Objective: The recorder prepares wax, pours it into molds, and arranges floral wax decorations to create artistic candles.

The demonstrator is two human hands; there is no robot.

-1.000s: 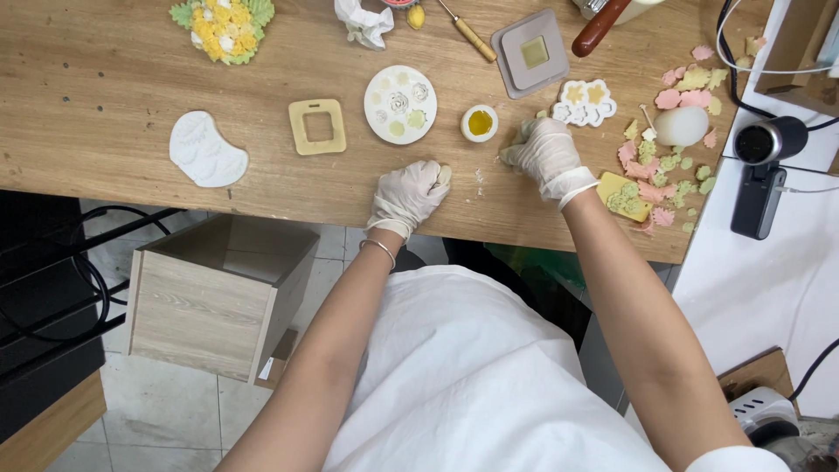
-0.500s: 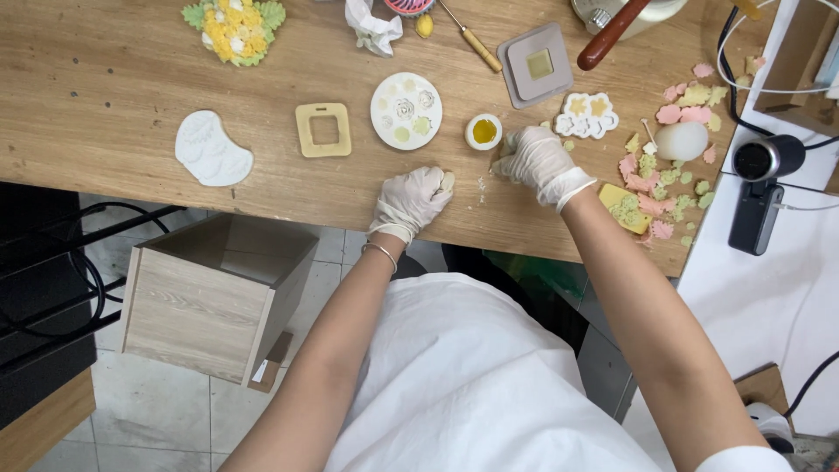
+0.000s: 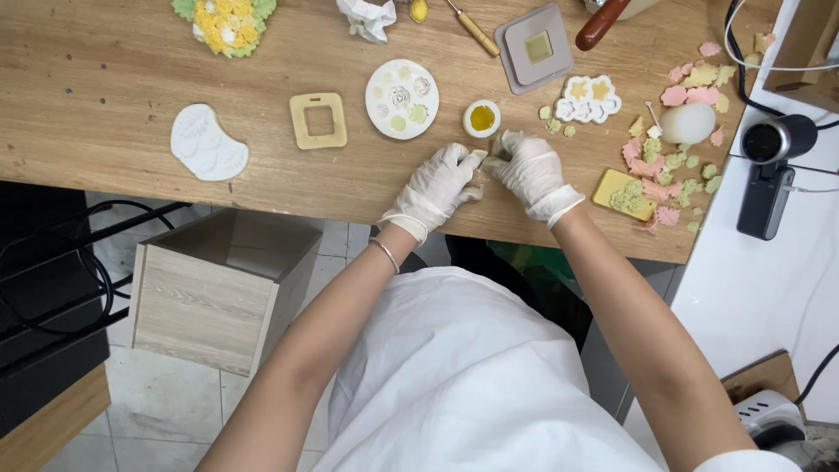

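Note:
Both my hands wear white gloves and meet at the front edge of the wooden table (image 3: 131,105). My left hand (image 3: 440,185) and my right hand (image 3: 530,168) pinch a small pale lump of clay (image 3: 480,156) between their fingertips. Just behind them stands a small white cup of yellow liquid (image 3: 481,118). A round white mould (image 3: 402,98) with little flower shapes lies to its left.
A tan square frame (image 3: 319,121) and a white crescent mould (image 3: 208,142) lie left. A grey square mould (image 3: 534,45), a flower-shaped mould (image 3: 588,99), a white egg shape (image 3: 688,123), a yellow mould (image 3: 622,192) and several pink, green and yellow clay scraps (image 3: 669,162) lie right. A black device (image 3: 769,170) sits beside the table. A wooden box (image 3: 218,288) stands below.
My hands have come together: the right hand moved left and the left hand moved right until their fingertips met on the pale lump.

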